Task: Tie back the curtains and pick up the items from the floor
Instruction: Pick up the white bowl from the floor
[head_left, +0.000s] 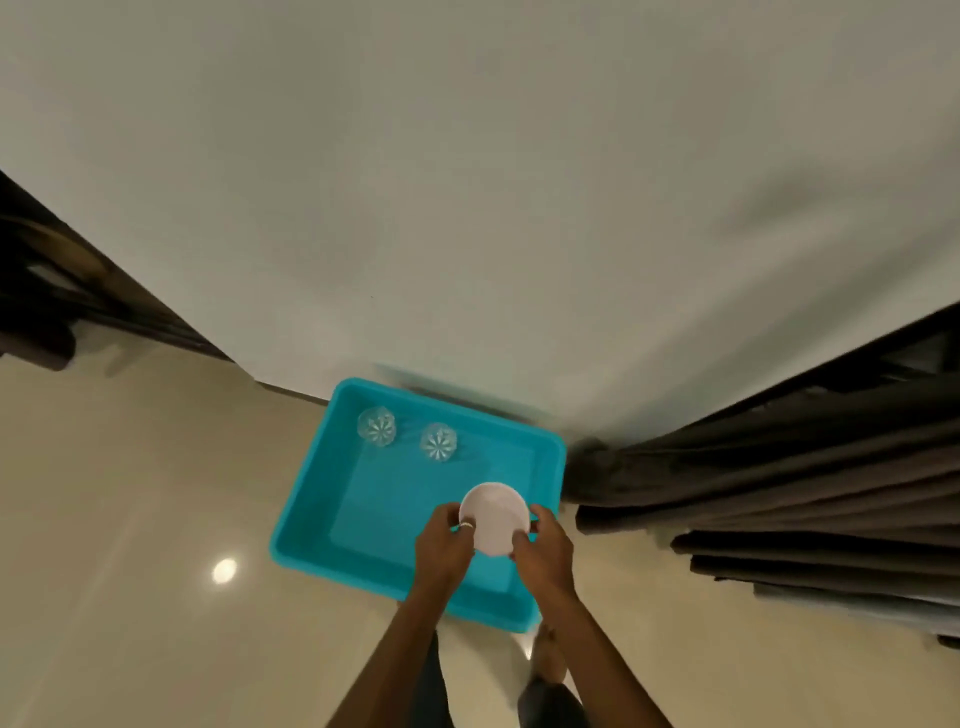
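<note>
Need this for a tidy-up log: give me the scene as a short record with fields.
held: white bowl, over the tray
left hand: grips the bowl's left edge
right hand: grips its right edge
tray: teal tray on the floor, by the wall
in tray: two clear glasses, far end
curtain: dark curtain, right of the tray, reaching the floor
</note>
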